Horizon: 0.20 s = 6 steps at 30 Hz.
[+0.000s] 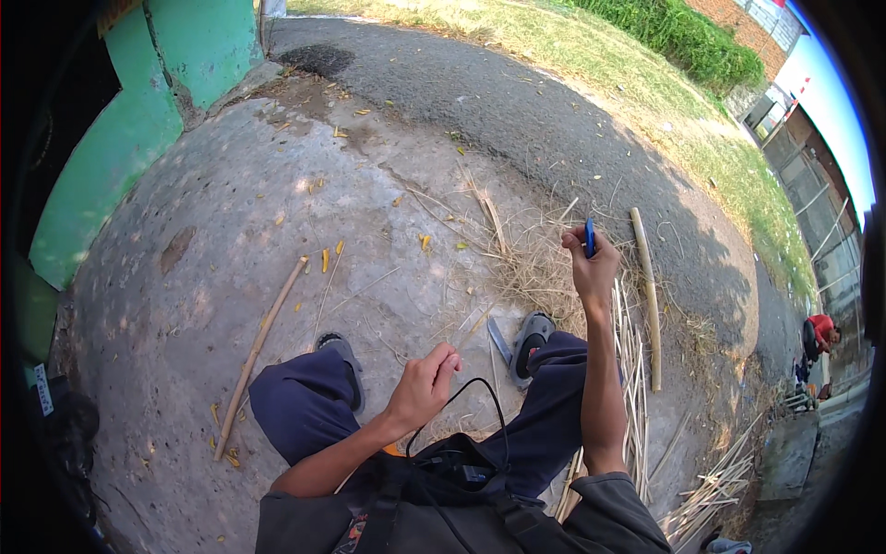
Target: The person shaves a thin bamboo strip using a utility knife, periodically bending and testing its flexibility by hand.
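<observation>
My right hand is raised ahead on the right, its fingers closed round a narrow blue tool that looks like a utility knife. Closer to my body, between the knees, my left hand is curled with thumb and fingertips together; whatever it pinches, if anything, is too small to make out. A flat grey blade lies on the ground beside my right shoe. Beneath the right hand spreads a heap of thin tan shavings.
Long pale split strips lie along my right leg, with a thick bamboo-like pole beyond them. Another brown stick rests at left. More strips pile at lower right. A person in red is far right; a green wall stands left.
</observation>
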Motion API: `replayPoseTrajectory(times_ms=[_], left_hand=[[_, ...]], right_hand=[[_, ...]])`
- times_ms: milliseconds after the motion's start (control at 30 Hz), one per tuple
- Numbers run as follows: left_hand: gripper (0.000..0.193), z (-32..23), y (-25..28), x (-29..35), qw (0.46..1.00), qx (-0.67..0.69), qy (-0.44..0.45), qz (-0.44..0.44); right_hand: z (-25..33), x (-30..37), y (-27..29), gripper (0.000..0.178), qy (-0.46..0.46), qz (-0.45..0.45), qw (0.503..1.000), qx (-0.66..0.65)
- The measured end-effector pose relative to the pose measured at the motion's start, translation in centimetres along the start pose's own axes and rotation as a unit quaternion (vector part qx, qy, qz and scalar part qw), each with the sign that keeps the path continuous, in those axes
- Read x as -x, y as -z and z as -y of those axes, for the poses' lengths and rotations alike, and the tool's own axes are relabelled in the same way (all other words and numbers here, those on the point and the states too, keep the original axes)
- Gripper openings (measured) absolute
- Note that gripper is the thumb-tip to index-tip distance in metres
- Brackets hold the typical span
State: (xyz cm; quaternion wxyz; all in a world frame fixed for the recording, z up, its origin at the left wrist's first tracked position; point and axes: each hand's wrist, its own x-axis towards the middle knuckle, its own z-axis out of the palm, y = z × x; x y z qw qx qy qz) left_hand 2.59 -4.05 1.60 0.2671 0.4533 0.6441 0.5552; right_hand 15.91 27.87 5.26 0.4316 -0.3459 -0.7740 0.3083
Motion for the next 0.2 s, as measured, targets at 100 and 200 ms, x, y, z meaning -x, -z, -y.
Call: replayPoseTrajectory(times_ms=[100,200], left_hand=[[0.016,0.0,0.0,0.1,0.999,-0.005,-0.03,-0.015],[0.016,-1.1,1.1,0.2,1.0,-0.014,-0.004,-0.006]], right_hand=[[-2.4,-1.7,3.5,0.01,-0.009,-0.129,0.991,0.027],[-4.8,-2.5,7.3,0.01,-0.052,-0.157,0.985,0.043]])
